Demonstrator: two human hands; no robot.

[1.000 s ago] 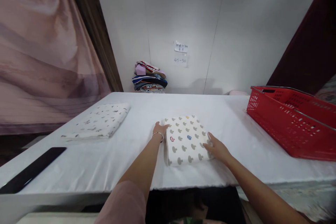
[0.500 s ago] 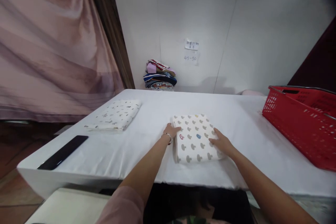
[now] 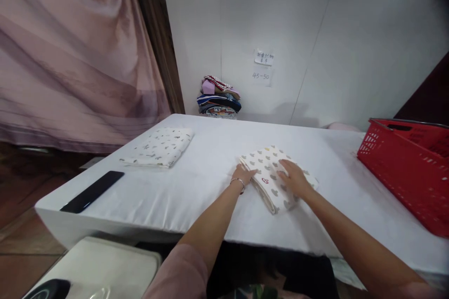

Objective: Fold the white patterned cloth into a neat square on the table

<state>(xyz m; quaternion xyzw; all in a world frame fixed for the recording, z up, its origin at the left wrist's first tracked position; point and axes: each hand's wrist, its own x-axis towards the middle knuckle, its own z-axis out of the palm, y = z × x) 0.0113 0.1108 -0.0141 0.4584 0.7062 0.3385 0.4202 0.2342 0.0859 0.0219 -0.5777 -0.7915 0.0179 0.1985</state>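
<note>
A folded white cloth (image 3: 269, 191) with grey mushroom-like prints, plus a red and a yellow one, lies turned at an angle on the white-covered table (image 3: 210, 187). My left hand (image 3: 244, 175) holds its left edge, thumb on top and the other fingers partly hidden at the side. My right hand (image 3: 293, 179) rests on the upper face of the cloth with its fingers apart. Further left lies another folded white cloth (image 3: 161, 147) with small dark prints, touched by neither hand.
A black phone-like slab (image 3: 93, 191) lies near the table's left edge. On the right stands a red plastic basket (image 3: 403, 173). Folded fabrics (image 3: 219, 98) are stacked at the back by the wall. A white lidded box (image 3: 105, 261) is below the front edge.
The mushroom-print cloth has turned, its near edge swinging to the right. My right hand has moved from its right edge onto its top. My left hand stays at the left edge.
</note>
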